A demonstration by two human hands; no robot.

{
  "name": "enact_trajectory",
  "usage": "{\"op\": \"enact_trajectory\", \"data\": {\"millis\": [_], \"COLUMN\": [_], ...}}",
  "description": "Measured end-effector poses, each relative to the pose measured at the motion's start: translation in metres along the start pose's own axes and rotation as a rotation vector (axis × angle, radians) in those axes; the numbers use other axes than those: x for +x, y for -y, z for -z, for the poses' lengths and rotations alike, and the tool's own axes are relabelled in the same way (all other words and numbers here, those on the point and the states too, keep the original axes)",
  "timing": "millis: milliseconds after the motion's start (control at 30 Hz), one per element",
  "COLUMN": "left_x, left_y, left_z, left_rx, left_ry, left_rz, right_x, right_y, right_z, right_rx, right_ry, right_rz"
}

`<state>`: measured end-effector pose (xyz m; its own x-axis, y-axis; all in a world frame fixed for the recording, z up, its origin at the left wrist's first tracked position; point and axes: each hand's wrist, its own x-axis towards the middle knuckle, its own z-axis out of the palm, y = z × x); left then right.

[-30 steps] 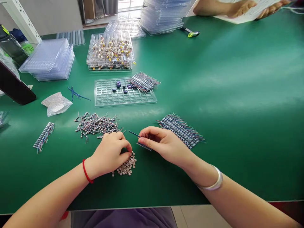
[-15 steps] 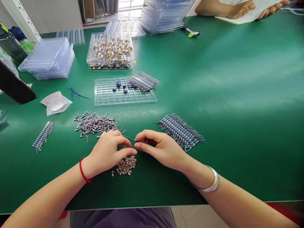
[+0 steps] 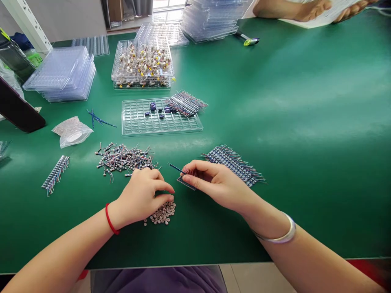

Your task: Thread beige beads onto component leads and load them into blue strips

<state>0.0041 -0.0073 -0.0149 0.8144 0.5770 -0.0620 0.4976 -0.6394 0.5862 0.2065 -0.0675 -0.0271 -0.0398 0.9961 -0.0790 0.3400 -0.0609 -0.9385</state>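
Note:
My right hand (image 3: 214, 181) pinches a small strip of wired parts (image 3: 187, 183), with reddish wires under the fingers and a thin dark blue stick (image 3: 175, 167) pointing left from the fingertips. Left of it, my left hand (image 3: 148, 193) hovers over a pile of small round brownish discs (image 3: 163, 213), thumb and index finger apart, with nothing visible between them. Behind my left hand lies a loose heap of small wired components (image 3: 124, 158). Rows of wired strips (image 3: 233, 165) lie just behind my right hand.
A clear grid tray (image 3: 137, 122) holds dark blue pieces and more strips (image 3: 187, 103). Farther back are a tray of white and yellow parts (image 3: 143, 65) and stacked clear trays (image 3: 61, 73). A plastic bag (image 3: 72, 132) lies left. Another person's hands (image 3: 314, 10) hold paper.
My right hand has moved right and slightly up with the strip and stick, away from my left hand. The strip now shows more. My left hand's fingertips have shifted slightly down toward the discs.

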Motion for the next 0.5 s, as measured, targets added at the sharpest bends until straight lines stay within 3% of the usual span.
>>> {"op": "enact_trajectory", "data": {"millis": [100,500], "left_x": [0.001,0.003], "left_y": [-0.003,-0.003], "left_z": [-0.003,-0.012], "left_rx": [0.050,0.037], "left_ry": [0.040,-0.049], "left_rz": [0.007,0.083], "right_x": [0.000,-0.001], "right_y": [0.002,0.000], "right_z": [-0.001,-0.002], "right_rx": [-0.023,-0.163], "right_ry": [0.015,0.069], "right_rz": [0.007,0.034]}}
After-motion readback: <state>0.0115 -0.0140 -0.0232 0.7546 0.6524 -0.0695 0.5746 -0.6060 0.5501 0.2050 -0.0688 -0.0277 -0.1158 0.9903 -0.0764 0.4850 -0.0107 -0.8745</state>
